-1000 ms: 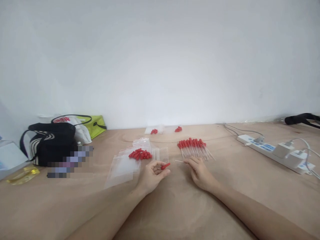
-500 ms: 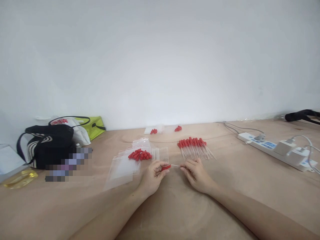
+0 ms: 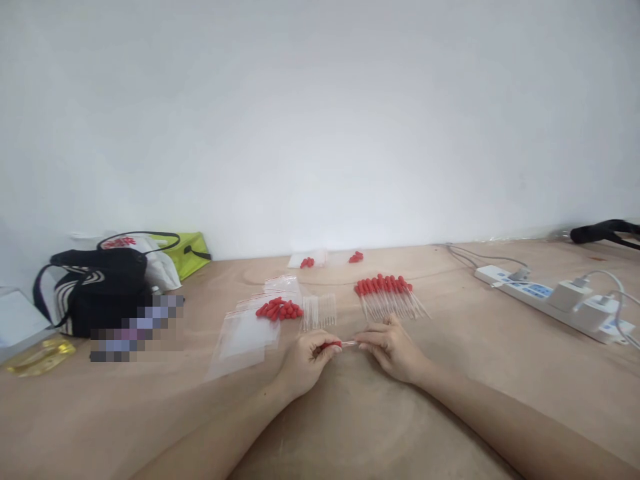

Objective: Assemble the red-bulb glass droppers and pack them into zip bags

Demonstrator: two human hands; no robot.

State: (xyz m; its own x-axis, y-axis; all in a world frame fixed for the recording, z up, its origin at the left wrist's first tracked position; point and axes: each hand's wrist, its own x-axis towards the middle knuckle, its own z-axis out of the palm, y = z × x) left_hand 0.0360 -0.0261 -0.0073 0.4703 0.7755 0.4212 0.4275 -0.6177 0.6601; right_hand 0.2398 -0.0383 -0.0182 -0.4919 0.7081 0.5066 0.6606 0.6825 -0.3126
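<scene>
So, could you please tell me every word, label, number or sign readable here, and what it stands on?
Nothing can be read.
White bag: red markings, too blurred to read.
Power strip: any print is too small to read.
Pixelated item: unreadable.

Small red cap is held roughly level, partly hidden, lower middle of frame. Thin clear tube is held level, lined up at cap's right end; insertion depth can't be told.
</scene>
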